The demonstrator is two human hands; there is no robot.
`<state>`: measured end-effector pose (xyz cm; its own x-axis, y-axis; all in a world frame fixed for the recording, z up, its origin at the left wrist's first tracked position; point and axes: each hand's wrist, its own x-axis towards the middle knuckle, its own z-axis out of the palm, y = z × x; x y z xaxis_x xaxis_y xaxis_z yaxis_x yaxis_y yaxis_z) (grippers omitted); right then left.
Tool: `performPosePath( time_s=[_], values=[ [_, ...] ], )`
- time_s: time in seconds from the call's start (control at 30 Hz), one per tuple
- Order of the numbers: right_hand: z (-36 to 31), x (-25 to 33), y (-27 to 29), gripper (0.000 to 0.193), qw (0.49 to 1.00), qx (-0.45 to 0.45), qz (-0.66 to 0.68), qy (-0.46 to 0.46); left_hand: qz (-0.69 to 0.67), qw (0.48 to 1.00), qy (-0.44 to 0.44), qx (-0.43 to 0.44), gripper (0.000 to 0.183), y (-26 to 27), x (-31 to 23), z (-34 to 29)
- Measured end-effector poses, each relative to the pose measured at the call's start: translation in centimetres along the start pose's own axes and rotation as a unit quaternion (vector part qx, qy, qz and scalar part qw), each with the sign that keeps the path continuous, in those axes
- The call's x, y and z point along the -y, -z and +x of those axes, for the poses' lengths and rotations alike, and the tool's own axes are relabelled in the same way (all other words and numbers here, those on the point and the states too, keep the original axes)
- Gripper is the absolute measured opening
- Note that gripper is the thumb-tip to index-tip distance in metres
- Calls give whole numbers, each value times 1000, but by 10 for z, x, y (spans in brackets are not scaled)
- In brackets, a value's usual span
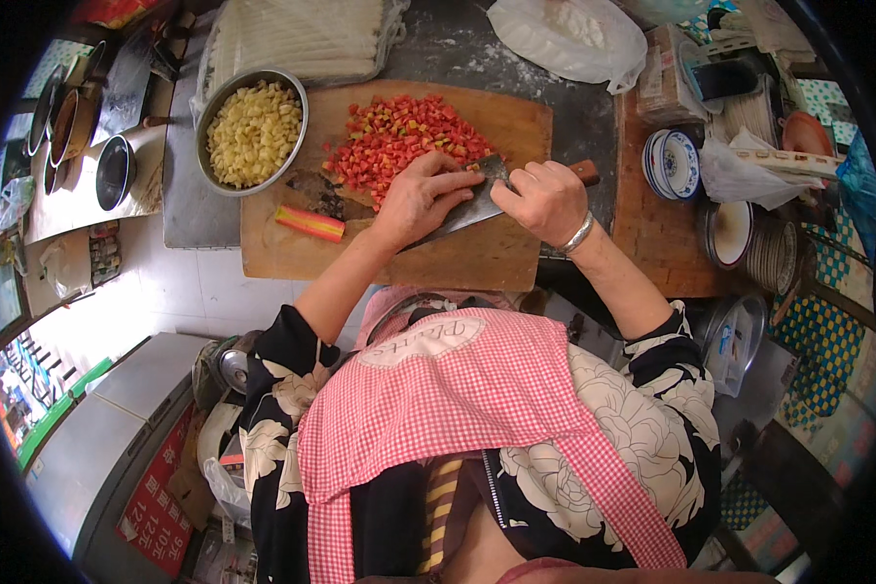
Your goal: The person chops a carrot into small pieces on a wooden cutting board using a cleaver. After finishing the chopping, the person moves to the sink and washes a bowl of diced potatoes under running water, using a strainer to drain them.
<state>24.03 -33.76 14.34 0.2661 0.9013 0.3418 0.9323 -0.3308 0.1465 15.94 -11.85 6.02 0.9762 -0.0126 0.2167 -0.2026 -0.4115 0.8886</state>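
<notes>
My right hand (547, 204) is closed on a wide-bladed kitchen knife; its wooden handle end (585, 172) sticks out past my fist. The knife's grey blade (475, 211) slants down to the left, over the cutting board (380, 253). Fingers stretched out, my left hand (421, 200) lies against the upper part of the blade. Just beyond it spreads a heap of diced red pepper (409, 136), with some yellow-green bits among the red. One uncut red and yellow strip (310, 223) rests near the board's left side.
A steel bowl (203, 156) of pale yellow cubes overlaps the board's upper left edge. Behind stand a plastic-wrapped tray (292, 34) and a white plastic-covered bundle (569, 39). Patterned bowls (674, 164) and stacked plates (772, 255) are at right. Pans (115, 173) stand far left.
</notes>
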Motion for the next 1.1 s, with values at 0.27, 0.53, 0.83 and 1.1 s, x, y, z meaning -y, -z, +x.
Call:
performPosePath(
  time_s=[0.27, 0.53, 0.83, 1.1],
  values=[
    [2, 4, 8, 11, 1000, 7, 1, -8, 65, 997, 32, -15, 23, 11, 7, -2],
    [-13, 11, 8, 13, 997, 34, 32, -61, 164, 972, 86, -146, 20, 64, 45, -45],
    [-42, 80, -14, 21, 925, 205, 240, -213, 391, 913, 97, -70, 52, 122, 70, -164],
    [-19, 95, -28, 24, 902, 225, 207, -305, 399, 907, 69, -119, 43, 96, 91, -173]
  ],
)
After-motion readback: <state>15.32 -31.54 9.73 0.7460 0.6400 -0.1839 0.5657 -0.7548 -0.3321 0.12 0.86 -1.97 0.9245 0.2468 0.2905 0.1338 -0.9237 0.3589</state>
